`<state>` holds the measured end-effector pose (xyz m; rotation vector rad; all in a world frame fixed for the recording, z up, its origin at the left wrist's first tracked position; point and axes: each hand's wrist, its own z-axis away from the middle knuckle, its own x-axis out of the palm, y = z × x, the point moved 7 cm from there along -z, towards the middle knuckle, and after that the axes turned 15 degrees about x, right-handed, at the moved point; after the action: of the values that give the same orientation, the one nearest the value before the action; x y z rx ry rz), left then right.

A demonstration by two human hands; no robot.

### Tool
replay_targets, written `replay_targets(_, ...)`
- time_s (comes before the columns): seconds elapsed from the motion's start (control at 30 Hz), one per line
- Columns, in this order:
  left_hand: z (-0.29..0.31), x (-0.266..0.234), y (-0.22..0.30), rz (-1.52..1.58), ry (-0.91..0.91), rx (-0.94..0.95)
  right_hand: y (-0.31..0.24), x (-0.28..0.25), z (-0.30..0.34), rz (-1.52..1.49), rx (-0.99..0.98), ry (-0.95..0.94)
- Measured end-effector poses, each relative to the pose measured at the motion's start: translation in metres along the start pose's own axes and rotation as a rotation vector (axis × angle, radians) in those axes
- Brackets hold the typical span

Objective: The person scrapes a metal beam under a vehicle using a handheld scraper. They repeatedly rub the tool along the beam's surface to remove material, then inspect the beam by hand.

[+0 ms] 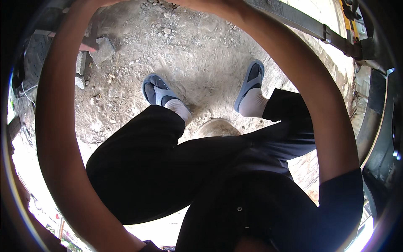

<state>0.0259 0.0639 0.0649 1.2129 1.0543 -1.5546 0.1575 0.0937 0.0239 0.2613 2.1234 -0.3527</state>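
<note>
1. Grey stone block (103,52): lies on the dirt floor (201,54), ahead and left of the left sandal (161,95), the landmark. Of the loose items in view, it lies near the left forearm (54,105).
2. Red-pink piece (88,44): at the block's left edge, ahead and left of the landmark; its kind is unclear.
3. Left hand: beyond the upper edge, out of view. Finger state and anything held cannot be told.
4. Right hand: likewise out of view; whether the fingers are apart or closed cannot be told. The bare right forearm (298,59) arches ahead and right of the landmark.
5. Metal bar (289,16): far ahead and right of the landmark.
6. Right sandal (247,90): right of the landmark, well apart.
7. Pale rounded object (218,128): behind and right of the landmark, partly hidden by black trousers (138,151).
</note>
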Motion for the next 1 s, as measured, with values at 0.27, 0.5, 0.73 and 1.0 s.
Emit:
replay_targets(0.27,-0.011,0.022,-0.011,-0.164,0.115,0.046,0.002,0.024,0.008,0.151,0.155,-0.001)
replay_targets(0.5,-0.035,0.033,-0.02,-0.096,-0.177,0.009,-0.005,0.017,0.012,0.102,0.332,0.066)
replay_targets(0.73,-0.033,0.035,-0.028,-0.027,-0.171,0.009,-0.008,0.016,0.008,0.031,0.326,0.001)
replay_targets(1.0,-0.037,0.048,-0.028,0.032,-0.112,0.081,0.001,0.007,0.017,-0.071,0.209,-0.073)
